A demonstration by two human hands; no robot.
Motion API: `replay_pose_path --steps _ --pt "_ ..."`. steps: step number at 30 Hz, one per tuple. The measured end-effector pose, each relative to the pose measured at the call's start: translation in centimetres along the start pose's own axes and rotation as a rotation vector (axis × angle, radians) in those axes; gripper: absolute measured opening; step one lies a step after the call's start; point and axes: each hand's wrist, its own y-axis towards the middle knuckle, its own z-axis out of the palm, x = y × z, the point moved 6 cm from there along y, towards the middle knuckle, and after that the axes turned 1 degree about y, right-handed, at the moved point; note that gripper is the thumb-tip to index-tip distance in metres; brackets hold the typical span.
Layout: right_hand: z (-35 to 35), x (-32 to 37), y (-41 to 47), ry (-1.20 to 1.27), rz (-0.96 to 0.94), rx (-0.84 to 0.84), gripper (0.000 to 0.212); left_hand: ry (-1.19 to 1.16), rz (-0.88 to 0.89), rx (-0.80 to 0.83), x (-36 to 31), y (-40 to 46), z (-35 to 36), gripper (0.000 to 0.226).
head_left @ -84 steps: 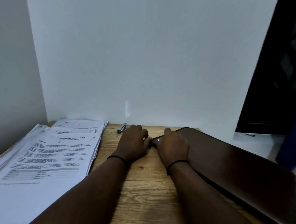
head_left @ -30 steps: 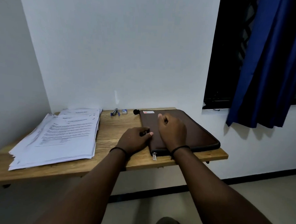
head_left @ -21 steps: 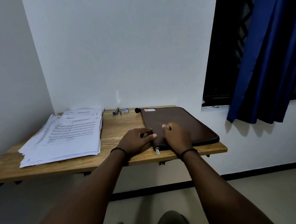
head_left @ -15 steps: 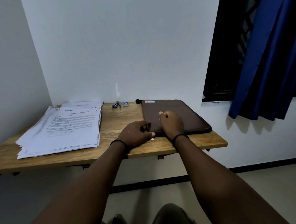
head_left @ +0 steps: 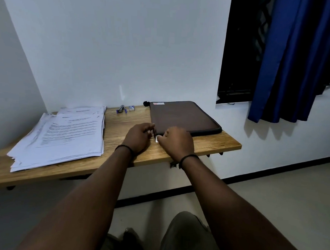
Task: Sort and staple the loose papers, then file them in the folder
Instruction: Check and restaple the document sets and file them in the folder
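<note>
White walls close in a wooden bench (head_left: 212, 145) fixed to the wall, with pale floor (head_left: 270, 194) below its front edge. Nearest the front edge, both hands meet at the near left corner of the brown zip folder (head_left: 181, 116). The right hand (head_left: 175, 141) has its fingers curled, pinching the small metal zipper pull (head_left: 157, 139) at that corner. The left hand (head_left: 139, 136) lies just beside it on the bench, fingers bent and touching the folder's left edge; whether it grips anything I cannot tell. Each wrist carries a dark band. The folder lies flat on the right half of the bench, reaching from near the front edge back to the wall. On the left half sits a thick, uneven stack of printed papers (head_left: 66, 134), its near corner close to the front edge. At the back edge, between papers and folder, lie a small stapler (head_left: 121, 109) and a little staple box (head_left: 131, 108). Beyond the right end hangs a blue curtain (head_left: 293, 60) over a dark window (head_left: 239, 52).
</note>
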Motion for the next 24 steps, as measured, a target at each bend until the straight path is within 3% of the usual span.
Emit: replay_pose_path --steps 18,24 --pt "0.0 1.9 -0.2 -0.199 -0.113 0.045 0.022 -0.049 -0.008 0.020 0.0 -0.4 0.2 0.032" --pt "0.4 2.0 -0.1 -0.193 -0.133 0.097 0.023 0.002 0.038 0.048 -0.6 -0.7 0.1 0.013"
